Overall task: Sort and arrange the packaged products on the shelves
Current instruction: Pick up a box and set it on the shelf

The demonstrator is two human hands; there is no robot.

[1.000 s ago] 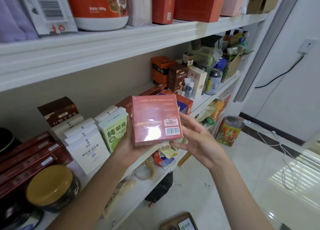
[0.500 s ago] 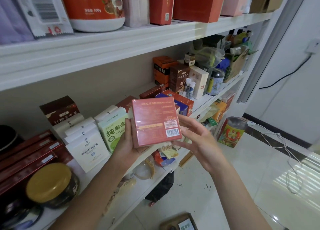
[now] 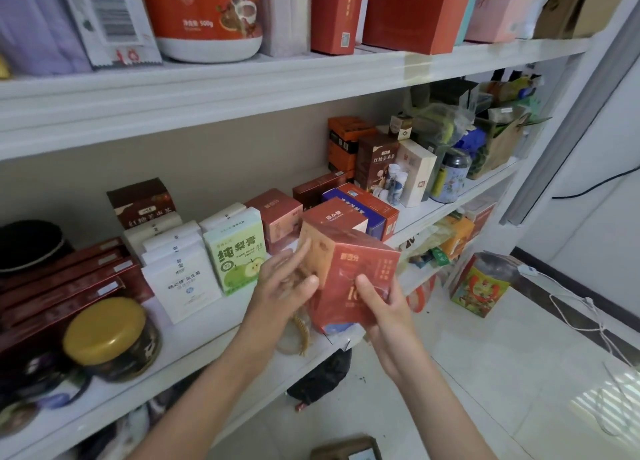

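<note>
Shelves (image 3: 214, 109) hold packaged boxes (image 3: 239, 251) above a white tiled floor (image 3: 491, 373).

White shelving (image 3: 242, 88) against beige wall (image 3: 225, 168); glossy white tiled floor (image 3: 502, 373), sunlit stripes.
</note>
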